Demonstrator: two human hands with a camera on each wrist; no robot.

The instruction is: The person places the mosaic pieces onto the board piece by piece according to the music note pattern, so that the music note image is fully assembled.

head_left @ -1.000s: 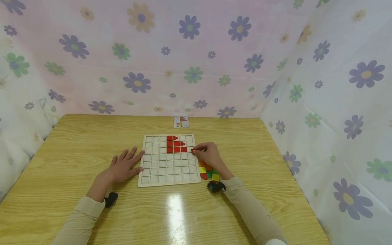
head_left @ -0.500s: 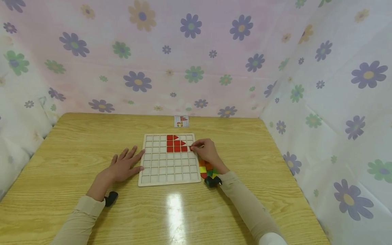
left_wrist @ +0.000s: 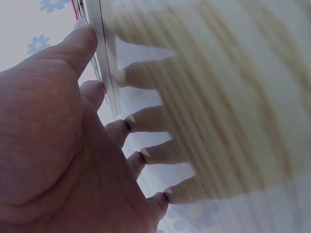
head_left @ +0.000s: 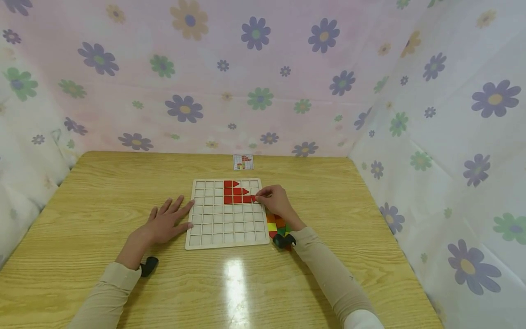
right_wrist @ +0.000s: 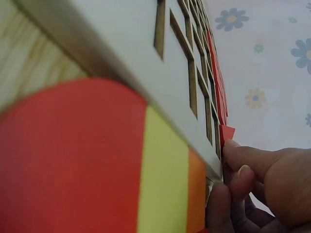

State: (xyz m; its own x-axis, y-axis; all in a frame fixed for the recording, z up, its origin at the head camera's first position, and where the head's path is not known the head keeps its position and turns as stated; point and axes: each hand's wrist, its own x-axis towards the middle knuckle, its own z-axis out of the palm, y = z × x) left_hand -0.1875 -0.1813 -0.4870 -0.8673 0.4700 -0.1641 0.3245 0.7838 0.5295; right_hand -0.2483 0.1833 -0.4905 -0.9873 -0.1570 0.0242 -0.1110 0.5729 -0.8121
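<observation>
A pale gridded board (head_left: 222, 228) lies on the table, with several red square tiles (head_left: 228, 192) and two red triangles (head_left: 245, 191) set in its upper rows. My right hand (head_left: 276, 201), at the board's right edge, pinches another red triangle tile (right_wrist: 227, 133) between thumb and fingertips. That tile is over the cell at the right end of the third row, partly covered by the fingers. With fingers spread, my left hand (head_left: 164, 225) rests on the table, its thumb and forefinger touching the board's left edge. The left wrist view shows those fingertips (left_wrist: 158, 199) on the glossy tabletop.
Loose coloured tiles (head_left: 272, 227) are heaped beside the board's right edge, partly under my right wrist. Close up are a rounded red piece (right_wrist: 77, 160) and a yellow one (right_wrist: 163, 174). A small pattern card (head_left: 243, 162) lies behind the board. Flowered cloth (head_left: 185, 109) surrounds the table.
My right hand has moved slightly left and away from me, bringing the red triangle from beyond the board's right edge to the third row's end. The left hand has stayed put.
</observation>
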